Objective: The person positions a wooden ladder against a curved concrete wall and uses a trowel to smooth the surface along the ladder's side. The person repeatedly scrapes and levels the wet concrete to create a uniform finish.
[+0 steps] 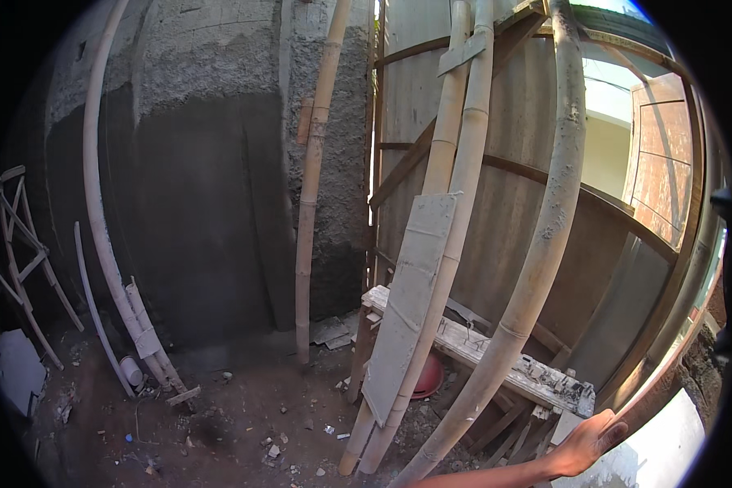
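Observation:
My right hand (pixel 587 446) reaches in from the lower edge at the far right, its forearm stretched across the bottom. Its fingers are curled together beside a pale flat board (pixel 663 446). Whatever they may hold is too hidden to make out. Left of the hand stands a thick bamboo pole (pixel 537 281), leaning. Behind the hand runs a plaster-crusted wooden bench (pixel 508 366). My left hand is out of view.
Two bamboo poles joined by a grey plank (pixel 411 301) rise mid-view. More bamboo poles (pixel 311 203) stand before the partly plastered wall (pixel 195 211). A red basin (pixel 427 379) lies under the bench. Rubble dots the dirt floor (pixel 228 439). A wooden trestle (pixel 28 252) is far left.

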{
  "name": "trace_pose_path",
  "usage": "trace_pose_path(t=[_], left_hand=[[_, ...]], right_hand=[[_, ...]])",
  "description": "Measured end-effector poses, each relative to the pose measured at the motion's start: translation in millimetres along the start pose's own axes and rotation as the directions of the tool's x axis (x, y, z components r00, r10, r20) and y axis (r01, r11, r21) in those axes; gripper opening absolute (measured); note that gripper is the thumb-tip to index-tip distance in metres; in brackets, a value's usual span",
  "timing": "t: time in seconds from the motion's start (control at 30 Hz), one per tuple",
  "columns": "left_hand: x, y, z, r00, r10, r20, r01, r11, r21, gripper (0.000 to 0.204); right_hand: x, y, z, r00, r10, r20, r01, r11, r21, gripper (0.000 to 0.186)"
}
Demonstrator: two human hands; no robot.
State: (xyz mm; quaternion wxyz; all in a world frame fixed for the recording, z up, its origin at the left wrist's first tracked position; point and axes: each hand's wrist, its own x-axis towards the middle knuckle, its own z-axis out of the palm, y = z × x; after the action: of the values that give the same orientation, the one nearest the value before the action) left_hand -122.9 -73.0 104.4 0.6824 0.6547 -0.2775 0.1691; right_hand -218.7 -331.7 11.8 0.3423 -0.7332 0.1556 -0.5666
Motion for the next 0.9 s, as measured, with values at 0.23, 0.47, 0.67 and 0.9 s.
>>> trace_pose_path(t=[0.23, 0.47, 0.67, 0.9], left_hand=[[-80.1, 73.9, -5.6, 0.952, 0.103, -0.289, -0.116, 0.993, -0.028, 0.072], [-177.4, 149.8, -95.6, 0.847, 0.117, -0.518, 0.0, 0.976, 0.219, 0.094], [-269.1, 236.8, -195.1, 0.747, 0.119, -0.654, 0.056, 0.969, 0.24, 0.08], [-391.8, 332.1, -318.5, 0.633, 0.255, -0.731, 0.174, 0.874, 0.455, 0.082]], right_hand=[[1.0, -26.6, 34.7, 0.983, 0.08, 0.164, -0.108, 0.979, 0.172, 0.057], [-3.0, -57.5, 43.7, 0.967, 0.095, 0.236, -0.177, 0.916, 0.36, 0.055], [0.4, -127.2, 48.9, 0.951, 0.07, 0.303, -0.26, 0.711, 0.653, 0.053], [-84.1, -312.5, 26.8, 0.8, -0.268, 0.537, -0.332, 0.548, 0.768, 0.08]])
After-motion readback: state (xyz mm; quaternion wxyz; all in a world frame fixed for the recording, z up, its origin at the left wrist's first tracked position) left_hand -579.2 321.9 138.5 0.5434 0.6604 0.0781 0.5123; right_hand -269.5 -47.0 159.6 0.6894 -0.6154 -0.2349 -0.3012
